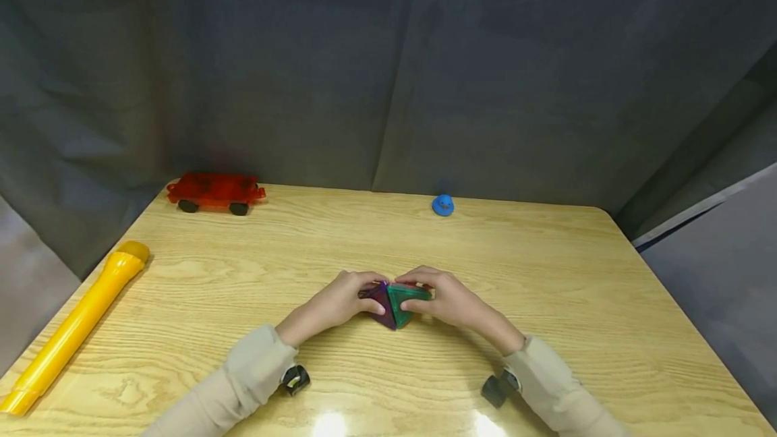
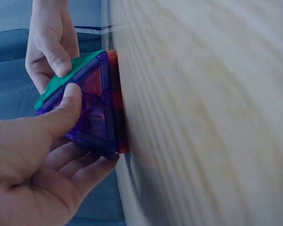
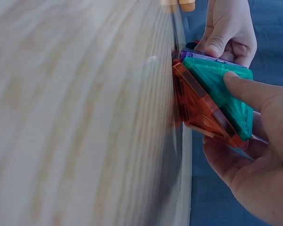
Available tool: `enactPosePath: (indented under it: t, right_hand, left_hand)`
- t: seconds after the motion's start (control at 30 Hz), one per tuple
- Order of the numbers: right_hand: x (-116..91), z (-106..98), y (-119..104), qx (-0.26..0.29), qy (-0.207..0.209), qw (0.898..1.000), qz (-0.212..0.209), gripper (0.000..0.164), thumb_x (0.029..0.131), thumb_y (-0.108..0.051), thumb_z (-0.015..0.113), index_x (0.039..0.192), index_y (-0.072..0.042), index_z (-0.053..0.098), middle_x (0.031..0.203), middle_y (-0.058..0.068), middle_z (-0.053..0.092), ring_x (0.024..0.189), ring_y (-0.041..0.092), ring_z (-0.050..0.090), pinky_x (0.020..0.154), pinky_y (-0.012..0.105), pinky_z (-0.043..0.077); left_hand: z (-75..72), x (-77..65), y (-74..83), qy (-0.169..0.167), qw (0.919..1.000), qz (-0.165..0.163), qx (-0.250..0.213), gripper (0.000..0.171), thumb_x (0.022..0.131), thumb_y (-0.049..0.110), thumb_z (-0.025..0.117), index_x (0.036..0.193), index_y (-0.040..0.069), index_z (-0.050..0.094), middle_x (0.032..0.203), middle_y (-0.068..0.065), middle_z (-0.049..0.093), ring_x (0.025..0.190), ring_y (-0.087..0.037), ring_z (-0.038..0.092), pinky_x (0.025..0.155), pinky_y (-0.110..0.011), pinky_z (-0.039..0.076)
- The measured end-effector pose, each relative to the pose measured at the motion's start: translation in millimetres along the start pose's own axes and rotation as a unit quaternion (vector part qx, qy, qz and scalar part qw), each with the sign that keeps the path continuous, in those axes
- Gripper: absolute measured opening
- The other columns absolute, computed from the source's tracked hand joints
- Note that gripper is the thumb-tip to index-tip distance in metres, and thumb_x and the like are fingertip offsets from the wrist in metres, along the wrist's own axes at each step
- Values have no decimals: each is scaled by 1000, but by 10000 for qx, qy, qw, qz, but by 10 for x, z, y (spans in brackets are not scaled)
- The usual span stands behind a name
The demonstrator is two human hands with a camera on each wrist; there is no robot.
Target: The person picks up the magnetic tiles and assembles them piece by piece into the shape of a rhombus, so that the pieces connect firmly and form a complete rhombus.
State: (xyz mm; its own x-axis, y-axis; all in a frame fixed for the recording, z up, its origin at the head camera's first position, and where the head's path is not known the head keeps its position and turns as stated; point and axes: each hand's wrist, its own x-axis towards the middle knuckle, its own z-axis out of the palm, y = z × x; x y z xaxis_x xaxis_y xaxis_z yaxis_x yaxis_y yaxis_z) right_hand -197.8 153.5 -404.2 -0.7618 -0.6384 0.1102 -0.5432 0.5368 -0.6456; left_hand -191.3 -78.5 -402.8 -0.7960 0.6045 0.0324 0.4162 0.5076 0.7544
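Note:
At the middle of the table both hands hold a small cluster of translucent magnetic tiles. My left hand (image 1: 342,299) grips a purple triangular tile (image 2: 92,120), its thumb on the face and its fingers behind. My right hand (image 1: 449,299) pinches a green triangular tile (image 3: 221,89), thumb on the front, fingers at the back. The purple and green tiles meet along an edge that points toward me. In the right wrist view an orange-red tile (image 3: 203,103) slants beside the green one, close to the tabletop. Fingers hide the back of the cluster.
A red toy car base (image 1: 215,191) with black wheels stands at the table's far left corner. The yellow toy microphone (image 1: 81,326) lies along the left edge. Near the back edge sits a small blue rubber duck (image 1: 443,206). Dark curtains hang behind the wooden table (image 1: 516,241).

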Motion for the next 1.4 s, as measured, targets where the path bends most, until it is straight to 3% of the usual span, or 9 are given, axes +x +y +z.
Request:
enactPosePath:
  t: [0.17, 0.37, 0.67, 1.4]
  right_hand:
    - [12, -7, 5, 67, 11, 10000, 55, 42, 90, -26, 66, 127, -6, 59, 120, 9, 62, 106, 25, 59, 86, 38, 51]
    - [71, -22, 43, 206, 8, 9997, 125, 42, 91, -20, 66, 128, -3, 57, 122, 13, 60, 103, 25, 59, 82, 33, 52]
    - [151, -62, 111, 489, 24, 9979, 423, 43, 91, -19, 65, 130, -3, 56, 125, 15, 58, 105, 26, 58, 84, 37, 52]
    - [261, -76, 146, 557, 79, 9972, 497, 44, 93, -19, 63, 133, -3, 53, 128, 17, 54, 104, 26, 57, 85, 38, 51]
  left_hand:
    - [8, 11, 12, 74, 10000, 12, 6, 44, 90, 14, 64, 129, -4, 54, 120, -17, 64, 106, -25, 64, 89, -36, 51]
    - [9, 54, 9, 206, 9997, -95, 22, 47, 90, 13, 64, 129, -8, 52, 122, -21, 62, 108, -29, 62, 91, -39, 50]
    - [8, 172, -16, 378, 9989, -255, 71, 42, 90, 14, 64, 126, -6, 55, 118, -19, 64, 104, -26, 63, 88, -38, 51]
    - [-68, 262, -24, 383, 9977, -538, 160, 43, 91, 13, 63, 129, -5, 53, 122, -19, 62, 106, -27, 62, 91, -39, 49]
